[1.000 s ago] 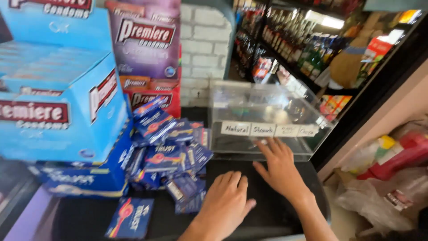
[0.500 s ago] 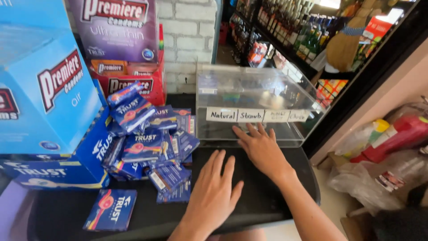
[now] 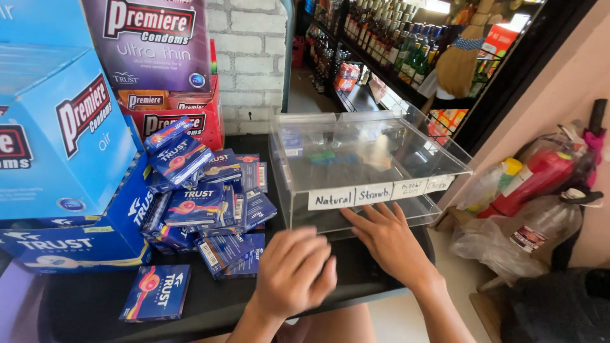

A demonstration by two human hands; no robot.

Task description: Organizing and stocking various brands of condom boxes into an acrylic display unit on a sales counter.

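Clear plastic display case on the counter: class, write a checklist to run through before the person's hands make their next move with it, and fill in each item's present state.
1. Right hand touches the clear display case at its front base: ok.
2. Left hand is free, holding nothing: ok.
3. Case stands level on the black counter: ok.
4. Case compartments hold no stock: cannot tell, reflections blur the inside.
5. Pile of small blue boxes lies clear of the case: ok, a gap shows.
6. Loose blue box sits safely back from the counter edge: not ok.
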